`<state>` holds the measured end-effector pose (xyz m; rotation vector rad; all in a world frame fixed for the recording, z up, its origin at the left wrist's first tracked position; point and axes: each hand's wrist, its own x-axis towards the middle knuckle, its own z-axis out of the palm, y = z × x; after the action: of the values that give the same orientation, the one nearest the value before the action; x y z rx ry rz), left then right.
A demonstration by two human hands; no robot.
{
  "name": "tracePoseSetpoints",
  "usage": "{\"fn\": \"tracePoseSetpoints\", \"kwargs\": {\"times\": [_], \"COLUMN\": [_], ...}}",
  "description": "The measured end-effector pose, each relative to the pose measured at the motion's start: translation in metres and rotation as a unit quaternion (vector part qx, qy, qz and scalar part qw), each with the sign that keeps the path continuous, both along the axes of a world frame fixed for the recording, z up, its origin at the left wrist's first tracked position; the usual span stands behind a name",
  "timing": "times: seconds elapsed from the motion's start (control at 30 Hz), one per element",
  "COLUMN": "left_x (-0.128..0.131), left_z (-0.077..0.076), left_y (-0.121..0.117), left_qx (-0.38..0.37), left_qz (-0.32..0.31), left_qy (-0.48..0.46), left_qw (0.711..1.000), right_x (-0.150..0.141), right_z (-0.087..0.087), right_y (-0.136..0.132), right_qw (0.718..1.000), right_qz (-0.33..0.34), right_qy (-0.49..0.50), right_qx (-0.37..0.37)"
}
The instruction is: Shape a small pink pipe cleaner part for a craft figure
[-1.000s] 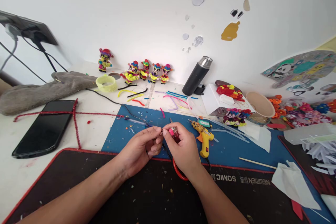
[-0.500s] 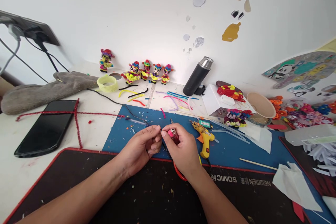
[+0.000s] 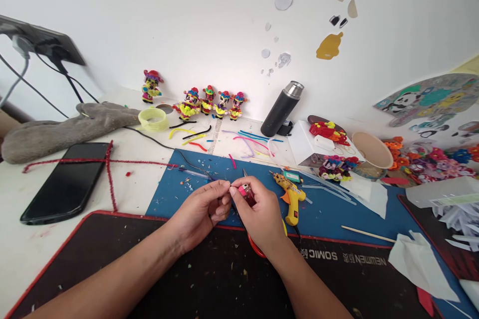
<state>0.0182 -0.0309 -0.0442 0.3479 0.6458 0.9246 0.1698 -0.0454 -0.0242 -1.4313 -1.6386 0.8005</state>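
My left hand is in the middle of the view, thumb and index finger pinched together on something too small to make out. Its fingertips meet those of my right hand. Curled in the right hand is a small pink and dark-red figure, mostly hidden by the fingers. Under that hand lies a pair of scissors with a red handle. To its right, a yellow glue gun rests on the blue mat.
Dark-red pipe cleaners cross a phone at left. Several pipe-cleaner figures stand along the wall beside a tape roll. Behind the mat are short pipe-cleaner pieces and a leaning black thermos. A tissue lies right.
The view has shifted very slightly. Both hands stay together in nearly the same place, with only small finger movements around the figure.
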Motion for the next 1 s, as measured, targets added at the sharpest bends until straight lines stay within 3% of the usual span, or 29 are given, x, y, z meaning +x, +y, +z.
{"fn": "tracePoseSetpoints", "kwargs": {"times": [1.0], "left_x": [-0.0005], "left_z": [0.0013], "left_y": [0.0005], "left_qx": [0.028], "left_qz": [-0.007], "left_qy": [0.033], "left_qw": [0.999], "right_x": [0.0004], "right_z": [-0.0025], "right_y": [0.0013], "right_qw": [1.0], "right_qz": [-0.011], "right_qy": [0.017], "right_qx": [-0.009]}}
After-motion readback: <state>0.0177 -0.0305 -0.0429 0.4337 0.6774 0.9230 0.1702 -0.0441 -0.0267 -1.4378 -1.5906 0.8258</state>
